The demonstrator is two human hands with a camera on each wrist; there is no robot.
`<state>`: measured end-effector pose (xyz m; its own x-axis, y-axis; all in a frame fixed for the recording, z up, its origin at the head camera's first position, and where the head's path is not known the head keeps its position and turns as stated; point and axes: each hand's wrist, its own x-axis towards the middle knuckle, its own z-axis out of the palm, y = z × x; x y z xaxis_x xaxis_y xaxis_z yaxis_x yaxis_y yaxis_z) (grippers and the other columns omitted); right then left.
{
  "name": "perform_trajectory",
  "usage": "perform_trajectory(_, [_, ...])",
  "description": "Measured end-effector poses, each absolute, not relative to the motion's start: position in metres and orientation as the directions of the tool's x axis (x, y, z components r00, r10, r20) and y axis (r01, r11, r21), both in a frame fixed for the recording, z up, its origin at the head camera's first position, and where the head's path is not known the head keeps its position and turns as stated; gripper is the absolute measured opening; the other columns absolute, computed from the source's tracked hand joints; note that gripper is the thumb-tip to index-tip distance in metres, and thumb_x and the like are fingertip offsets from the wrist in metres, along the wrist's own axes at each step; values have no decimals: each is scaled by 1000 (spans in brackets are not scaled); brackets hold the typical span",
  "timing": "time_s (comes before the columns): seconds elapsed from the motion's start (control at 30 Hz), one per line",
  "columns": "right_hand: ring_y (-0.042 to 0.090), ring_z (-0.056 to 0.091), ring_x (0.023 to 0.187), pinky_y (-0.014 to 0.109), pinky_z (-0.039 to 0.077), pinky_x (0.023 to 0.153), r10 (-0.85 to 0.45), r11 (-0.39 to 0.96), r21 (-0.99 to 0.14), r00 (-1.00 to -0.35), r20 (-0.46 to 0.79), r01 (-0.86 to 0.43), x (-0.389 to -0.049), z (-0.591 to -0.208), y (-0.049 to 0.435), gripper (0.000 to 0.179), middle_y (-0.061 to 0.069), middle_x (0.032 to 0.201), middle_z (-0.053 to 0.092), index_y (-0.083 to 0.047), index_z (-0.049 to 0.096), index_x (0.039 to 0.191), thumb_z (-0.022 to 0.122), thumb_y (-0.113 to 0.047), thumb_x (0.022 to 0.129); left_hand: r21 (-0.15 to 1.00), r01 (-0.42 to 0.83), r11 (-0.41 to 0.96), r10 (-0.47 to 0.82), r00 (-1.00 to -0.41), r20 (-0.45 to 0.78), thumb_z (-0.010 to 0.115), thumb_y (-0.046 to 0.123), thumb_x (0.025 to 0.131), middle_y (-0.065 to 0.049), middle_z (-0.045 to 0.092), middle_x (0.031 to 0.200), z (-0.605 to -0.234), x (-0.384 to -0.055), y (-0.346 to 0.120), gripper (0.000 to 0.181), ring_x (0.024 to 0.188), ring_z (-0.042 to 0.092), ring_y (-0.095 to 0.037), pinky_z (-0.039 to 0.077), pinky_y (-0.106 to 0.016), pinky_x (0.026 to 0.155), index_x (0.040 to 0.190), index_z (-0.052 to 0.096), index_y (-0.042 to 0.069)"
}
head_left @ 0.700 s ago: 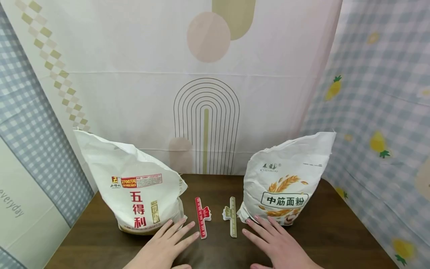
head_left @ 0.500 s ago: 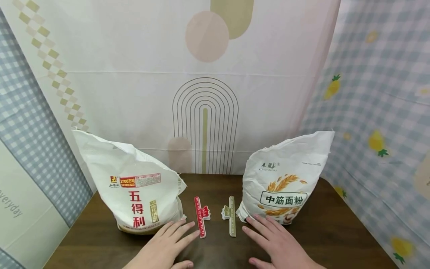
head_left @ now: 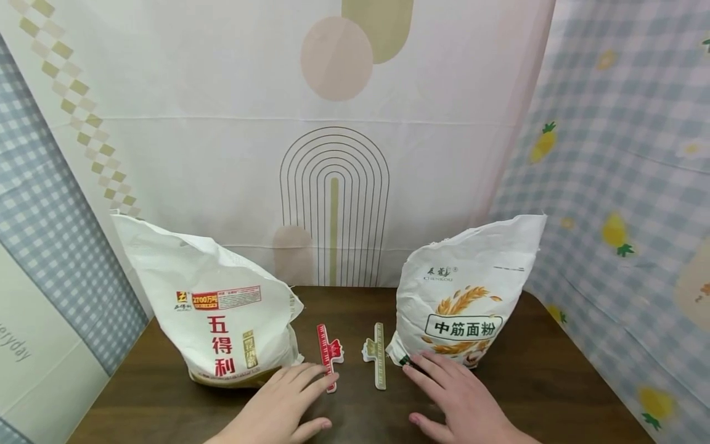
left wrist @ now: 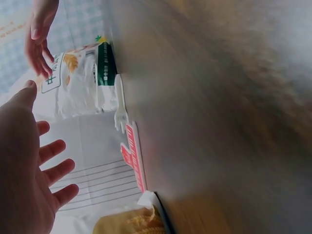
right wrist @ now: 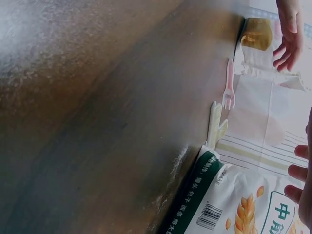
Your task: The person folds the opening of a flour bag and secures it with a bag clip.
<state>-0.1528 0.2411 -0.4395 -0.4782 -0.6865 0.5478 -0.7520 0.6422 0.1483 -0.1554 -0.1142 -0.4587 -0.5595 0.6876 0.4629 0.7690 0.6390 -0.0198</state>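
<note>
My left hand (head_left: pixel 283 401) hovers over the table in front of the left flour bag (head_left: pixel 216 296), fingers spread and relaxed, holding nothing. Its fingertips overlap the lower end of a red bag clip (head_left: pixel 326 351) in the head view; the left wrist view has them above the tabletop. My right hand (head_left: pixel 457 394) is likewise raised and empty before the right flour bag (head_left: pixel 460 296), fingers loosely extended. Between the bags, a green bag clip (head_left: pixel 379 356) lies beside the red one. Both white bags stand upright, their tops uneven and peaked toward the outer sides.
The dark wooden table (head_left: pixel 355 425) carries the bags and clips. Behind it hangs a pale patterned cloth (head_left: pixel 233 166). Blue checked cloth (head_left: pixel 599 185) closes off the right side, and similar cloth (head_left: pixel 50 179) hangs at the left.
The head view has shifted slightly, so the bags and clips appear farther left. My left hand has moved a little right relative to the red clip, its fingers drawing closer together. Bags and clips stay put.
</note>
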Motion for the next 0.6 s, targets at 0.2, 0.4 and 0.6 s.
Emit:
perform_trajectory(0.2, [27,53,126,34,31,104,-652,674,137,-497,573,-726,-154,-434,243,69,4,140,56,-19,52,144,70,-52,86,32,759,650,660,-585,472,62,55,92,3,58,132,-455,-159,-105,59,121,53,-15,47,-40,97,140,54,23])
perform_trajectory(0.4, [27,56,123,41,41,97,-602,712,109,-524,603,-694,-154,-426,244,65,4,138,58,-18,54,143,68,-51,89,97,727,680,620,-641,453,46,61,97,4,58,132,-452,-164,-95,59,121,54,-16,45,-41,100,140,55,21])
perform_trajectory(0.6, [24,56,121,45,45,95,-554,755,79,-570,606,-650,-157,-414,247,58,4,134,59,-19,56,141,63,-51,93,141,687,712,576,-688,441,44,63,97,3,59,132,-445,-169,-83,60,123,54,-17,45,-41,101,139,55,22])
